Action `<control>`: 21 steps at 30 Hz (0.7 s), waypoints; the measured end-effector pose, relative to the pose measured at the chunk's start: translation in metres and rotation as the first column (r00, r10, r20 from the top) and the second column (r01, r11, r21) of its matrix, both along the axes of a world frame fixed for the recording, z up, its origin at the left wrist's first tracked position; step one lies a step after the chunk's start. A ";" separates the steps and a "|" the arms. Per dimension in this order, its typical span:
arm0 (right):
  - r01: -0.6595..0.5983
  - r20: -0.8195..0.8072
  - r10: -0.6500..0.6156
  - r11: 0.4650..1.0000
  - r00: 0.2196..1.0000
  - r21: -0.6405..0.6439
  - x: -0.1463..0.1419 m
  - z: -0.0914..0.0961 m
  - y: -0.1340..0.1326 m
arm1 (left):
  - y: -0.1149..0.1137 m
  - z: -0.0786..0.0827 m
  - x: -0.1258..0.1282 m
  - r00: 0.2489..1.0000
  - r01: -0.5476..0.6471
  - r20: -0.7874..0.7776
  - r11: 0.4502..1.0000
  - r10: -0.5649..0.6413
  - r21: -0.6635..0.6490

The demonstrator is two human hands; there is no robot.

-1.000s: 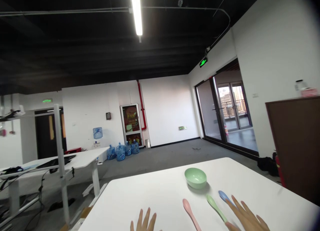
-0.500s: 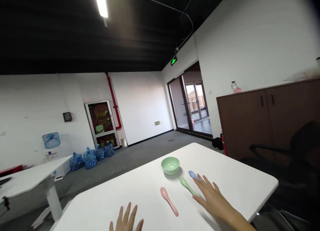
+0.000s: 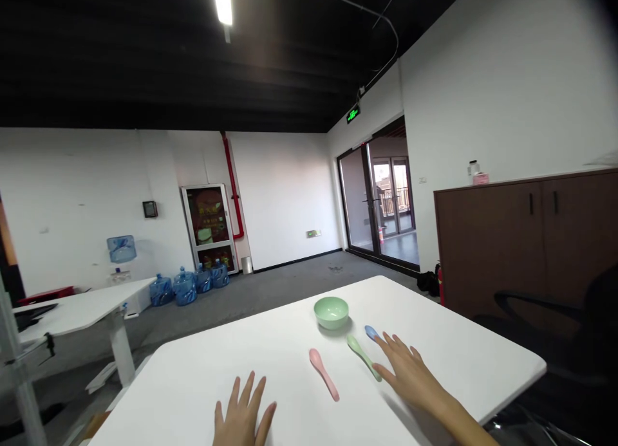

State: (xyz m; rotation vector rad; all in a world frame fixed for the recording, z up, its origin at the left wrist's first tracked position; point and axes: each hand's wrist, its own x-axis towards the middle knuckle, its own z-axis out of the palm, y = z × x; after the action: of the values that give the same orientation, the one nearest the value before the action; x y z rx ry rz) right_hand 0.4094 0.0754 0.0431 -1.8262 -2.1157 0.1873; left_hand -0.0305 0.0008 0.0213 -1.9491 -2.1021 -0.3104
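Observation:
On the white table (image 3: 203, 362), a green bowl (image 3: 331, 313) stands upright with nothing visible inside. In front of it lie a pink spoon (image 3: 323, 374) and a green spoon (image 3: 363, 356). My right hand (image 3: 410, 372) has its fingers spread over a blue spoon (image 3: 371, 331); only the spoon's head shows past my fingertips, the rest being hidden. Its thumb is close to the green spoon's handle end; whether they touch I cannot tell. Left of the pink spoon, my left hand (image 3: 243, 414) is spread at the table's near side, holding nothing.
A dark chair (image 3: 531, 307) stands by the table's right side, before a brown cabinet (image 3: 487, 240). Several blue water jugs (image 3: 185, 288) stand on the floor by the far wall. Another white table (image 3: 91, 301) is at the left.
The camera view has shifted slightly, turning left and levelling. More of my left hand shows now. My right hand stays spread over the blue spoon, and the bowl and spoons keep their arrangement.

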 end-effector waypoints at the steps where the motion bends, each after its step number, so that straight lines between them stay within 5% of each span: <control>1: -0.006 0.002 0.006 1.000 1.000 0.002 0.001 0.000 0.000 | -0.002 0.002 0.000 1.000 0.022 0.019 1.000 -0.022 -0.017; 7: -0.014 0.058 0.014 1.000 0.998 0.003 0.004 0.001 0.002 | -0.016 0.015 0.016 1.000 0.014 0.016 0.998 -0.016 0.068; 14: -0.034 0.056 0.034 0.999 0.998 0.010 0.006 -0.005 0.012 | -0.033 0.039 0.031 0.999 0.019 0.050 1.000 -0.019 -0.002; 21: -0.004 0.066 -0.002 0.996 0.998 0.084 -0.001 -0.031 0.033 | -0.024 0.023 0.026 0.998 0.001 0.068 0.998 -0.005 0.063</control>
State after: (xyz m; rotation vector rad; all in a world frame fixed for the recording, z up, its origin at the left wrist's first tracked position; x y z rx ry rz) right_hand 0.4083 0.1082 0.0123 -1.8069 -2.1351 0.0378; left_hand -0.0046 -0.0228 0.0438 -1.9320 -2.1051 -0.4440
